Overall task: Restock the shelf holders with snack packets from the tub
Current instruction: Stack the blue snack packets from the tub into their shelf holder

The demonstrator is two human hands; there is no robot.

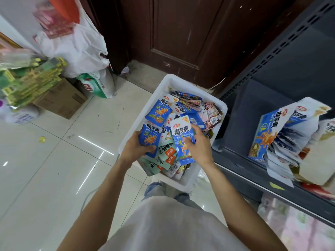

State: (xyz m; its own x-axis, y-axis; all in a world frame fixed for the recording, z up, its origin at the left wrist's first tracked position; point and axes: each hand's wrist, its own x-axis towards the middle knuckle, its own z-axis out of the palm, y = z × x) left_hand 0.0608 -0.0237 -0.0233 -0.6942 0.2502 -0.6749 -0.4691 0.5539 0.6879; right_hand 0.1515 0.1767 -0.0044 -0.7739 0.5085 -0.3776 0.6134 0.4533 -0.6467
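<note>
1. Nearest to us are two bare forearms reaching forward over a pale shirt, and two hands, both over the near half of the one white tub (164,84) on the tiled floor (54,160).
2. The left hand (135,147) is curled round a small stack of blue packets (150,136); fingers wrap the stack's lower edge. We cannot count how many packets are in that stack.
3. The right hand (198,144) grips one blue-and-white packet (182,140), held upright above the heap, thumb on its face and fingers behind it.
4. Below the hands lie pale green packets with orange labels (164,156); we count at least three, overlapping at the tub's near end.
5. Farther into the tub we see more blue packets, one of them (158,112) lying face up near the left wall, and brownish packets (213,115) at the far right corner. The heap is too tangled to count.
6. To the right stands a dark shelf (241,171) with one blue cardboard holder (261,131), tilted, with packets fanned inside it.
7. Far left we count one cardboard box (61,100) and one white plastic bag (78,44); a dark wooden door (177,33) is behind the tub.
</note>
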